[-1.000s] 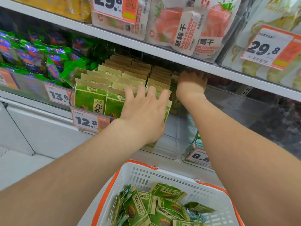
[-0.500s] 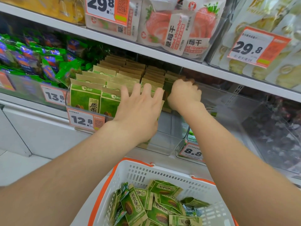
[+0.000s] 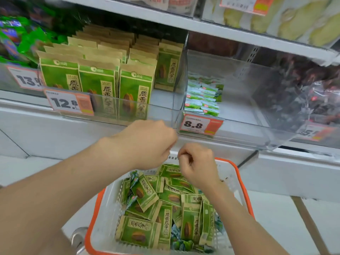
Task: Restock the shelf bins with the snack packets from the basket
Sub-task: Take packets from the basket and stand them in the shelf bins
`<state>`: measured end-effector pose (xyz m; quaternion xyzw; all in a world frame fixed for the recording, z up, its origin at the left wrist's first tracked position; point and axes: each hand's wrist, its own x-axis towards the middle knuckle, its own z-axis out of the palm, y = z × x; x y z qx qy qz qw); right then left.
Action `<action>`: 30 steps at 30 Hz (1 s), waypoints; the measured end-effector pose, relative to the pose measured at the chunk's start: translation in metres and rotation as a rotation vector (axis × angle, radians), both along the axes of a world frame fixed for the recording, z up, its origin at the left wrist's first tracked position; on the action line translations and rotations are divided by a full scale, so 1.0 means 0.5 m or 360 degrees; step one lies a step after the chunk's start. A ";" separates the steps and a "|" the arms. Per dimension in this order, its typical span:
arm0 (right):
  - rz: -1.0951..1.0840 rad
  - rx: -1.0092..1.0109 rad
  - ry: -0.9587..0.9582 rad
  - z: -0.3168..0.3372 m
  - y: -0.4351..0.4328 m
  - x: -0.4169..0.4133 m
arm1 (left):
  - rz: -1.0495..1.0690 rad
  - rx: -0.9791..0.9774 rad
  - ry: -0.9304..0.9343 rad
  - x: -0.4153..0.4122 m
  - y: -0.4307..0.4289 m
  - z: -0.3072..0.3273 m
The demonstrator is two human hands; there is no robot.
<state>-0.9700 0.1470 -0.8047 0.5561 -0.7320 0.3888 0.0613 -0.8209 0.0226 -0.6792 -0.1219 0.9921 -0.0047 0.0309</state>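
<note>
— So, starting far up and to the left of the basket [image 3: 241, 183], what is there?

— Blue-and-green bags [image 3: 16, 39], blurred, with a price tag [image 3: 25, 79] below them starting "13".

— And closer to the basket?

— Straight above its left half sits a clear shelf bin [image 3: 161, 111]. Green-and-tan snack packets [image 3: 97, 78] stand upright in it in rows, three across at the front, and a fourth row begins further back. A "12.8" tag [image 3: 69, 103] is on the bin's front, up and left of the basket.

— The hands?

— The left hand [image 3: 147, 142] is just above the basket's far rim, fingers curled in, with nothing showing in them. The right hand [image 3: 196, 164] is beside it, over the basket's far end, also curled, and I see nothing in its grasp.

— What's inside the basket?

— A loose heap of the same green packets [image 3: 147, 192], lying flat and tilted, with a few small blue-green sachets [image 3: 180, 242] among them.

— And up and to the right of the basket?

— A second clear bin [image 3: 239, 126], tagged "8.8" [image 3: 200, 125], holding small white-and-green sachets [image 3: 202, 96] at its back. Further right of the basket are dark red bags [image 3: 303, 92], too blurred to read.
</note>
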 end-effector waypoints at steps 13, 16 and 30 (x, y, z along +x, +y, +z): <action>-0.0140 0.1305 -0.0126 -0.272 0.006 -0.023 | -0.0054 0.0107 -0.0614 -0.048 0.011 -0.068; -0.0139 0.1308 -0.0123 -0.300 -0.013 -0.005 | -0.0070 0.0124 -0.0592 -0.056 -0.001 -0.064; -0.0393 0.0822 -0.0023 -0.274 -0.031 0.004 | -0.0046 0.0071 -0.0643 -0.054 -0.030 -0.058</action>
